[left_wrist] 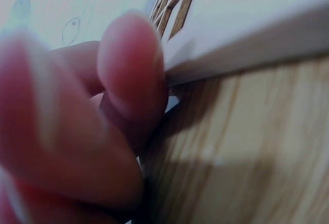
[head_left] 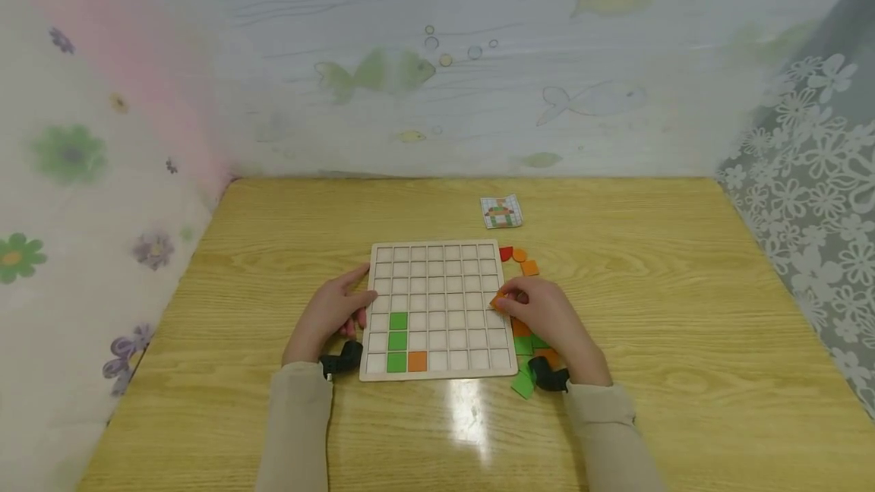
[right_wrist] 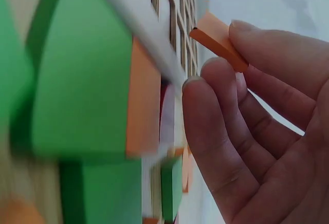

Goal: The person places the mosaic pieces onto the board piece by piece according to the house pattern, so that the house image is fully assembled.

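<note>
The right hand (head_left: 547,317) pinches one orange tile (head_left: 497,300) between thumb and fingertips, at the right rim of the grid board (head_left: 454,302), which lies flat on the bench (head_left: 649,264). The left hand (head_left: 331,310) rests against the board's left edge with its fingers loosely bent, touching it rather than wrapped round it.

The orange tile looks thin, stiff and light, and probably not fragile; its smooth painted faces could slide under a careless finger, so opposite edges make the surest hold, with the corners left showing. The board seems rigid too, and light enough to shift if bumped; its plain outer rim is the place to steady it.

By count: one board with seven rows of seven cells; three green squares (head_left: 397,340) stacked in the second column from the left, in the bottom three rows; one orange square (head_left: 417,361) beside the lowest; one small patterned card (head_left: 502,212) beyond the board. On the right lie one red piece (head_left: 506,253), one round orange piece (head_left: 519,255) and one loose orange square (head_left: 530,268). Nearer the wrist, green pieces (head_left: 522,386) and orange pieces (head_left: 522,328) overlap, partly hidden, so their number can't fairly be given.
</note>
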Motion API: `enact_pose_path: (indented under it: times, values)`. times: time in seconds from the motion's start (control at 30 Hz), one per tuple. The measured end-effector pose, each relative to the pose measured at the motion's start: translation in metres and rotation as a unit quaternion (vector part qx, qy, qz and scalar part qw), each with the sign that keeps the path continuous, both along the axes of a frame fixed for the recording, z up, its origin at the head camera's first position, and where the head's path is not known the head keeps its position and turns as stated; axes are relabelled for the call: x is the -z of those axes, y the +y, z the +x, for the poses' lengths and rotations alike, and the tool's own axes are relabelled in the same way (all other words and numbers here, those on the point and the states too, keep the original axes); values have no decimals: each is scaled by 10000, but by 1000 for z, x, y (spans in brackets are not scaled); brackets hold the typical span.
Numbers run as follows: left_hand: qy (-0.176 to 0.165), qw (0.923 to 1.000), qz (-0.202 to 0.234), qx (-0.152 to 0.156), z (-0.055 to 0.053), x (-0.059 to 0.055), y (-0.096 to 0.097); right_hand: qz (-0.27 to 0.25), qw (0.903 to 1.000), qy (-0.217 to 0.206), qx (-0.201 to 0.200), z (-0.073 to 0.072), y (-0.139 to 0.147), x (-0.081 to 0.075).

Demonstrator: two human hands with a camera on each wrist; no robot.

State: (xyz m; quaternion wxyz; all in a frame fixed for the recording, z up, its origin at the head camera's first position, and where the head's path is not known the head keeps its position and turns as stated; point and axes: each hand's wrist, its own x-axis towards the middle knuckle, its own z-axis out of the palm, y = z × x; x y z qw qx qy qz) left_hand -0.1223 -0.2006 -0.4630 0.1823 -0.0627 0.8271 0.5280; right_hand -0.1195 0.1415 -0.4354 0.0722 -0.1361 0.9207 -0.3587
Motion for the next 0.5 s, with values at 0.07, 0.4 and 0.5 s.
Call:
enact_pose_path:
  times: [0.07,0.4,0.5]
  values:
    - [-8,10000,1,25,0,2,0,26,9999,2,-121,1,-6,0]
    - [-65,9999,105,-1,-4,13,-2,250,9962,-46,-831,10,-40,6]
    - [-61,9999,135,7,-6,17,-3,304,9938,-35,-1072,13,-48,8]
